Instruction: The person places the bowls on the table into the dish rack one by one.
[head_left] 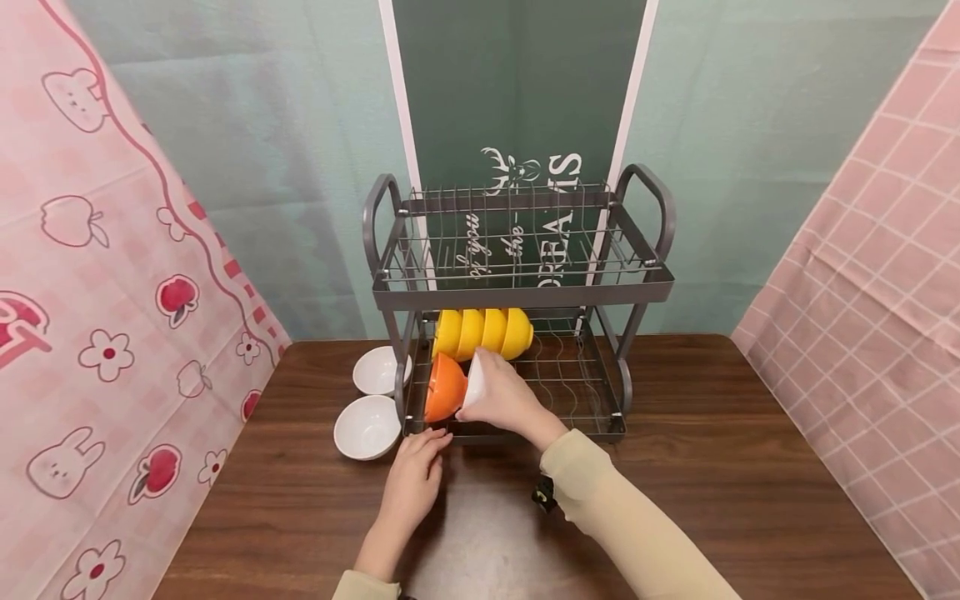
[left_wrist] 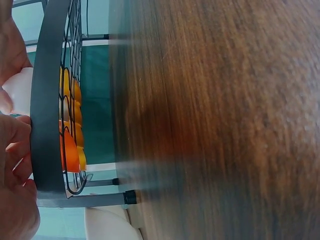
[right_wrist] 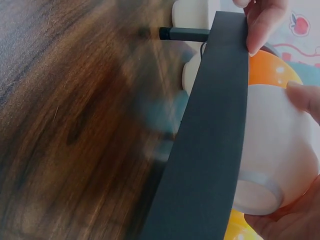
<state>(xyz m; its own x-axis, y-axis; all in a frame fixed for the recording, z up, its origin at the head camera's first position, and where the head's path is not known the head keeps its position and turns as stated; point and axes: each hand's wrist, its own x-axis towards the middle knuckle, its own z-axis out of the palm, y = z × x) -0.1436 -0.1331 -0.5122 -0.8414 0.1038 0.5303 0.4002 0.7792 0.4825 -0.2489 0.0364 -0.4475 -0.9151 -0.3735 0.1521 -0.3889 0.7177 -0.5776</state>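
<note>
My right hand grips a white bowl tipped on its side over the lower shelf of a dark dish rack. In the right wrist view the white bowl has its base ring toward the camera, with fingers at its edge. Just left of it an orange bowl stands on its side on the shelf. My left hand rests its fingertips on the shelf's front rail, near the left corner. A row of several yellow bowls stands on edge behind.
Two white bowls, one nearer and one farther, sit upright on the wooden table left of the rack. The upper wire tier overhangs the lower shelf. A curtain hangs behind.
</note>
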